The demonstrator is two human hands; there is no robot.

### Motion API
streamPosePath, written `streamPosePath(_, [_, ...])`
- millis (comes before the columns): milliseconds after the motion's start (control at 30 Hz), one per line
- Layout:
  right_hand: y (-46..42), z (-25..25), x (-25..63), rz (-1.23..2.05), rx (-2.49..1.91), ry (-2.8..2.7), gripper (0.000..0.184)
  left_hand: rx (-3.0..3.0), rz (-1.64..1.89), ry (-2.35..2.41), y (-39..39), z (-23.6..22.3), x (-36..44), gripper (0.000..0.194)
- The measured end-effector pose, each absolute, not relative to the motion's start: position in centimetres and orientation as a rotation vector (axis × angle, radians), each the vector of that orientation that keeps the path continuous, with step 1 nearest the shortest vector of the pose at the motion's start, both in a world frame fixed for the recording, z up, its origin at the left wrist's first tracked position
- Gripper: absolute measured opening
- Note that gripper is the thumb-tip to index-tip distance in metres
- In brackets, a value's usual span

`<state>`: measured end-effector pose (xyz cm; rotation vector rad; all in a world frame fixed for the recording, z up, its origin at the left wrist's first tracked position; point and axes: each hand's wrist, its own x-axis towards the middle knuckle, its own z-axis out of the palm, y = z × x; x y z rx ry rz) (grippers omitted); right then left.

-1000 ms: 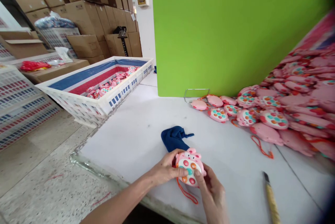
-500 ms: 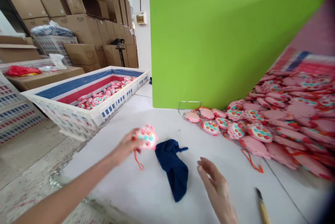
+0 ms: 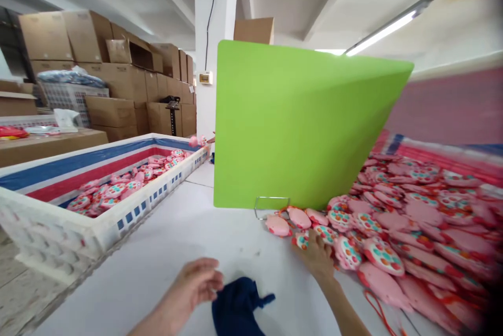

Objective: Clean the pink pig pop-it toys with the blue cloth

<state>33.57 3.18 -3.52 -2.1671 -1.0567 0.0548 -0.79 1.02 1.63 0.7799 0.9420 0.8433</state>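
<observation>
My left hand (image 3: 194, 284) hovers low over the white table, fingers loosely apart and holding nothing, just left of a dark blue cloth (image 3: 236, 307). My right hand (image 3: 315, 256) reaches forward to the near edge of the pile of pink toys (image 3: 387, 220). Its fingers curl over one small pink toy with coloured buttons (image 3: 302, 240). One pink toy (image 3: 193, 141) shows above the far corner of the white crate (image 3: 118, 220).
The white crate at the left has a red, white and blue liner and holds several pink toys. A green board (image 3: 298, 126) stands on a wire stand (image 3: 267, 207) behind the pile. Stacked cardboard boxes (image 3: 106, 84) fill the back left.
My left hand let go of the pink toy it carried toward the crate and drew back beside the cloth. My right hand moved forward onto the pile. The view tilted up.
</observation>
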Motion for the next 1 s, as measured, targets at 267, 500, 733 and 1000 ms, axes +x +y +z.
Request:
streamPosePath(267, [-1.5,-4.9,28.2,0.0,-2.018,-1.325,0.049,0.876,0.76,0.891,-1.0,0.0,8.3,0.058])
streamPosePath(500, [-8.2,-4.2,21.4,0.328,-1.592,-1.247,0.07,0.876,0.686,0.686,-1.5,-0.6,9.2,0.05])
streamPosePath(733, [-8.8,-2.1,21.4,0.817,-1.49,-0.815,0.049,0.882,0.673,0.584,-2.2,-2.1,7.8,0.06])
streamPosePath(1000, [-8.9,-2.1,21.3,0.914,-1.441,-0.886,0.044,1.139,0.621,0.688,-2.8,-1.5,7.6,0.078])
